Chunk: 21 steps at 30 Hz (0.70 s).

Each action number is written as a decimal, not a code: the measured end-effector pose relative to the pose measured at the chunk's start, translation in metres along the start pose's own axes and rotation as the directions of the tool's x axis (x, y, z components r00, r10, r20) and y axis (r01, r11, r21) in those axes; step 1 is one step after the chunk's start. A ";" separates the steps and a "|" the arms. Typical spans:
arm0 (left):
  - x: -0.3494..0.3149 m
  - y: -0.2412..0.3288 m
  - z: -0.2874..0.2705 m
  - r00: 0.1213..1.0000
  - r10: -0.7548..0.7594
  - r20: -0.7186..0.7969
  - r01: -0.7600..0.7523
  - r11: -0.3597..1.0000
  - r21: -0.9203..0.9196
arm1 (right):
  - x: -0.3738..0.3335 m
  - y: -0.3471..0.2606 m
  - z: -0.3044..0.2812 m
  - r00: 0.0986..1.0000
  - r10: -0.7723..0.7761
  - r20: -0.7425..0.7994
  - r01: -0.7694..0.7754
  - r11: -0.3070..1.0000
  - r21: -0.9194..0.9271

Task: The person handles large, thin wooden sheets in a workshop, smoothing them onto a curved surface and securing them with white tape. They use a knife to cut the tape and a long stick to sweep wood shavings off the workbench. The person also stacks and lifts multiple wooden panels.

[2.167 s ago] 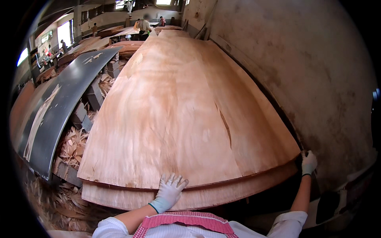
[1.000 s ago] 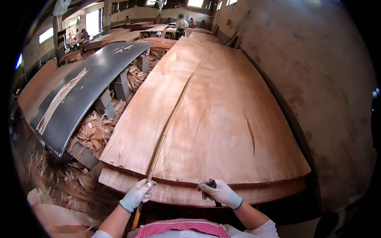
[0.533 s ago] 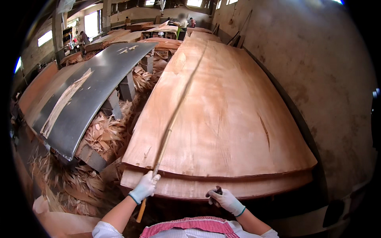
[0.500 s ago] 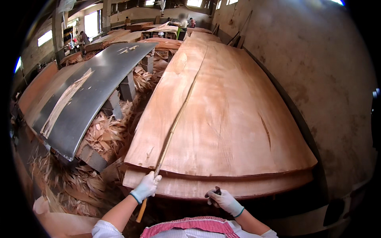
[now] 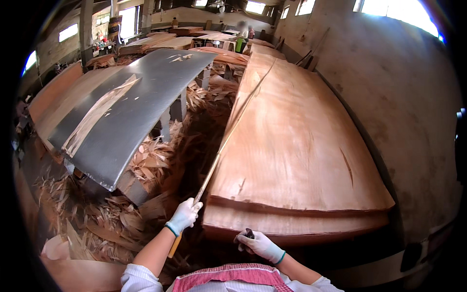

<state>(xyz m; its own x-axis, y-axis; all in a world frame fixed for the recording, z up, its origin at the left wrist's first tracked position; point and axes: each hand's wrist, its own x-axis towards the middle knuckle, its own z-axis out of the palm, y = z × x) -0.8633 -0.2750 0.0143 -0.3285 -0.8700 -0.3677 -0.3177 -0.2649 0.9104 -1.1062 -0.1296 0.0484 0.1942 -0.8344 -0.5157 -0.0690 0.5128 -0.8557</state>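
Note:
My left hand [image 5: 185, 215], in a white glove with a green cuff, is closed around a long thin bamboo-like pole [image 5: 212, 168]. The pole's yellowish butt sticks out below the fist. It slants away along the left edge of a tall stack of reddish wood veneer sheets [image 5: 301, 165], its thin far end over the sheets. My right hand [image 5: 264, 246], gloved alike, is closed on a small dark object [image 5: 249, 234] just in front of the stack's near edge. Most of that object is hidden by the fingers, so its kind cannot be made out.
To the left stands a dark, smooth-topped table [image 5: 124, 117] on block supports, with a pale veneer strip [image 5: 99, 114] on it. Veneer scraps [image 5: 107, 226] litter the floor and the gap. A wall [image 5: 389, 97] runs along the right. Farther back are more stacks and a person [image 5: 242, 36].
The view has turned left, so the stack sits farther right. The pole has shifted left across the sheets toward their left edge. Both hands keep their hold.

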 end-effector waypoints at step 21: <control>0.174 0.060 -0.155 0.996 0.091 0.009 -0.087 0.973 -0.212 | 0.090 -0.019 0.133 0.998 -0.053 0.025 0.055 0.994 -0.094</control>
<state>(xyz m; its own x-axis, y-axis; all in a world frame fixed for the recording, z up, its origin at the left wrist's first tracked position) -0.8015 -0.5065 0.0346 -0.3635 -0.8869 -0.2852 -0.0925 -0.2703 0.9583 -0.9568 -0.1873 0.0236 0.2216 -0.8552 -0.4684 -0.1499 0.4448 -0.8830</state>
